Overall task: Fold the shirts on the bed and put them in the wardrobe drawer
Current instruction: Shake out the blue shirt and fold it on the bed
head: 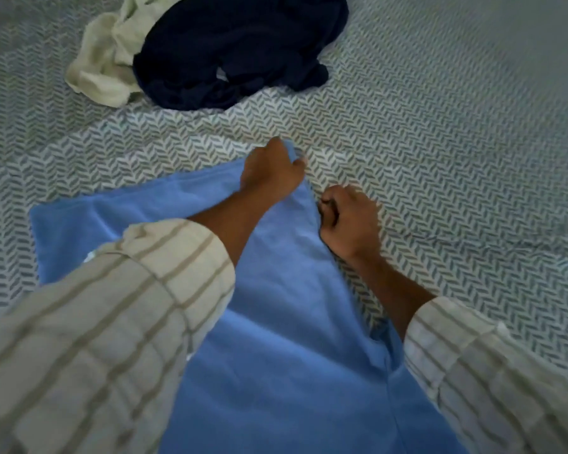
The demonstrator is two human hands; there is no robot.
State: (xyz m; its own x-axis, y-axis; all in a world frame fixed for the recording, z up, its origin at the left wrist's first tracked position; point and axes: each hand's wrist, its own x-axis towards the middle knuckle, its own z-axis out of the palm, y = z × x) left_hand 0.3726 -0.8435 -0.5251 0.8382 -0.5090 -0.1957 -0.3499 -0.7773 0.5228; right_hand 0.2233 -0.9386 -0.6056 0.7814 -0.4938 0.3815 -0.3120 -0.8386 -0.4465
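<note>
A light blue shirt (286, 322) lies spread flat on the patterned bed (456, 152), running from the middle of the view down to the bottom edge. My left hand (271, 168) grips the shirt's far corner with curled fingers. My right hand (350, 221) pinches the shirt's right edge a little nearer to me. At the far side of the bed a crumpled navy shirt (240, 50) lies in a heap, and a crumpled cream shirt (105, 60) touches its left side.
The bedsheet has a grey-and-white herringbone print and stretches to every edge of the view. My striped sleeves cover part of the blue shirt's near left portion.
</note>
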